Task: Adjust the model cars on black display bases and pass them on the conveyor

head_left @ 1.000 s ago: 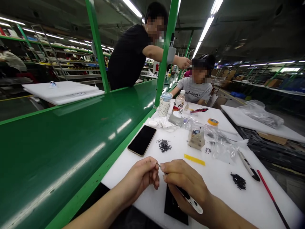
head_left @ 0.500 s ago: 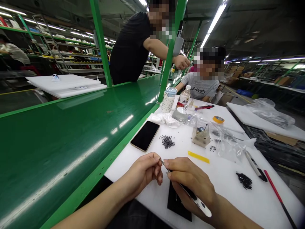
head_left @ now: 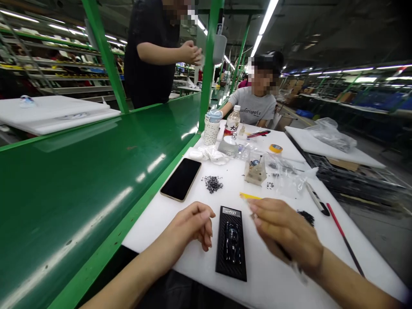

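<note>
Right hand (head_left: 286, 229) now apart from left hand (head_left: 189, 225), which it met earlier; fingers clamped on blurred slim tool (head_left: 284, 253). Left fingers curled, cannot tell if pinching anything. Black plate (head_left: 231, 270), formerly partly covered, lies on tabletop (head_left: 268, 281) between hands

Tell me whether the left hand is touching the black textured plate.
No, a strip of white worktop shows between the left hand and the black textured plate.

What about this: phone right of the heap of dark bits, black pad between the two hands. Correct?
Not quite: the head view shows the phone lying left of the heap of dark bits. The black pad does lie between the left hand and right hand.
</note>
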Action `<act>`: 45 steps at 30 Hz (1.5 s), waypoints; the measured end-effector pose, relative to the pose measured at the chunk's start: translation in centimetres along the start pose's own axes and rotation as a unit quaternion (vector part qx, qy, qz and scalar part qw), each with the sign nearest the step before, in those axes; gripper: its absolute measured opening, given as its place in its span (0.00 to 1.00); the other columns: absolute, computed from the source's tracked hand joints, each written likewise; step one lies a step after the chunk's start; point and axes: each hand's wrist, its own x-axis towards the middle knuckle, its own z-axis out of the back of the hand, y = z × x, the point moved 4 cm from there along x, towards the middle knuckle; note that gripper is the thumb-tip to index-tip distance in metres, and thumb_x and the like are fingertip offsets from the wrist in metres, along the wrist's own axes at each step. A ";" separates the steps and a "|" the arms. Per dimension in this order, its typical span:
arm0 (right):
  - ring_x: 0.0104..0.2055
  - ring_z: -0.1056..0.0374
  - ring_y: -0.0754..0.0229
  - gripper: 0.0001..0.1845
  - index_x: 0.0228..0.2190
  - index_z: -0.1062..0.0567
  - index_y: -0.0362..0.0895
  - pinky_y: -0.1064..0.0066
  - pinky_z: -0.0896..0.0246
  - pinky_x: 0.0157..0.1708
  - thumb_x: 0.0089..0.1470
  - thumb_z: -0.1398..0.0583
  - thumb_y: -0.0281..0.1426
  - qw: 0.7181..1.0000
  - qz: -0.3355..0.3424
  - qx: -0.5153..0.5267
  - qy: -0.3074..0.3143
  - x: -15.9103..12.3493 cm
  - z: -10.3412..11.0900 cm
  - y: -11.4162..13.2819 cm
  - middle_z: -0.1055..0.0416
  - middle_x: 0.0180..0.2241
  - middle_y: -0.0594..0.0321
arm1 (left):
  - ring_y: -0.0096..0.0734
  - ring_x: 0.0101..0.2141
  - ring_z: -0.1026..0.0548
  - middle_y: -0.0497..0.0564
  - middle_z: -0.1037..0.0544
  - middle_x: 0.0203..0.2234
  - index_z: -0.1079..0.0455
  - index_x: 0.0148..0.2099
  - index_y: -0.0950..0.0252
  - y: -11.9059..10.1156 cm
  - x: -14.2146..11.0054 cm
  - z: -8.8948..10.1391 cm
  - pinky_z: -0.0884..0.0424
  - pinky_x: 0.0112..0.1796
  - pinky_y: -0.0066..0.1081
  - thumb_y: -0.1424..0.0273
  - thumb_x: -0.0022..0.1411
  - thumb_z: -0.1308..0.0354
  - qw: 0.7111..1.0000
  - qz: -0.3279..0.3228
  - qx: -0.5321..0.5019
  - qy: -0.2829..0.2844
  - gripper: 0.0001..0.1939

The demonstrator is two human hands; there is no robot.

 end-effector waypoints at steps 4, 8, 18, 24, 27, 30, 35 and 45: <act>0.48 0.22 0.51 0.19 0.43 0.24 0.43 0.59 0.18 0.45 0.51 0.35 0.14 0.993 -0.077 -0.083 0.033 -5.0 1.5 -3.8 0.20 0.43 0.51 | 0.53 0.58 0.32 0.59 0.26 0.56 0.27 0.56 0.59 -1.1 0.2 -0.7 0.39 0.61 0.50 0.51 0.54 0.31 0.927 -0.101 0.361 -0.016 0.31; 0.49 0.22 0.53 0.14 0.42 0.24 0.41 0.61 0.19 0.47 0.54 0.37 0.16 0.991 -0.088 -0.071 0.069 -6.3 0.4 -4.7 0.21 0.43 0.51 | 0.63 0.72 0.53 0.61 0.46 0.73 0.44 0.72 0.61 -0.1 1.1 -1.5 0.66 0.70 0.60 0.43 0.45 0.29 0.862 -0.110 0.490 0.073 0.58; 0.48 0.22 0.56 0.10 0.41 0.25 0.41 0.60 0.19 0.44 0.61 0.42 0.18 0.989 -0.067 -0.059 0.119 -5.4 -0.7 -5.0 0.20 0.42 0.54 | 0.69 0.71 0.50 0.67 0.43 0.71 0.45 0.73 0.68 0.5 1.6 -1.9 0.62 0.69 0.65 0.37 0.47 0.35 0.831 -0.091 0.546 0.059 0.60; 0.48 0.23 0.55 0.09 0.40 0.25 0.39 0.59 0.20 0.43 0.61 0.42 0.18 0.988 -0.060 -0.055 0.128 -5.5 -0.9 -5.1 0.20 0.42 0.53 | 0.67 0.71 0.50 0.66 0.43 0.71 0.46 0.73 0.68 0.5 1.5 -1.7 0.61 0.69 0.64 0.35 0.48 0.37 0.821 -0.098 0.560 0.059 0.61; 0.48 0.22 0.55 0.09 0.40 0.25 0.39 0.60 0.20 0.43 0.60 0.42 0.18 0.988 -0.060 -0.056 0.128 -5.4 -0.9 -5.1 0.19 0.42 0.53 | 0.68 0.71 0.49 0.66 0.42 0.71 0.44 0.72 0.67 0.6 1.5 -1.7 0.60 0.69 0.66 0.36 0.47 0.36 0.825 -0.103 0.552 0.055 0.61; 0.47 0.22 0.56 0.09 0.40 0.25 0.39 0.61 0.20 0.43 0.60 0.42 0.18 0.989 -0.056 -0.058 0.127 -5.3 -0.9 -4.9 0.19 0.42 0.54 | 0.69 0.70 0.47 0.67 0.40 0.70 0.42 0.72 0.66 0.6 1.4 -1.7 0.57 0.68 0.67 0.36 0.47 0.35 0.829 -0.118 0.544 0.048 0.59; 0.46 0.22 0.56 0.09 0.39 0.25 0.39 0.61 0.21 0.42 0.61 0.43 0.18 0.990 -0.055 -0.059 0.114 -5.2 -1.0 -5.0 0.20 0.40 0.54 | 0.68 0.68 0.42 0.69 0.37 0.68 0.42 0.70 0.70 0.3 1.4 -1.9 0.50 0.67 0.70 0.37 0.43 0.32 0.802 -0.119 0.584 0.040 0.62; 0.52 0.25 0.53 0.14 0.40 0.24 0.36 0.58 0.25 0.52 0.52 0.34 0.14 0.991 -0.095 -0.094 -0.011 -3.2 1.6 0.7 0.22 0.45 0.48 | 0.62 0.65 0.37 0.67 0.33 0.65 0.40 0.68 0.67 -0.4 1.2 -1.5 0.38 0.65 0.63 0.34 0.38 0.32 0.825 -0.107 0.555 -0.015 0.63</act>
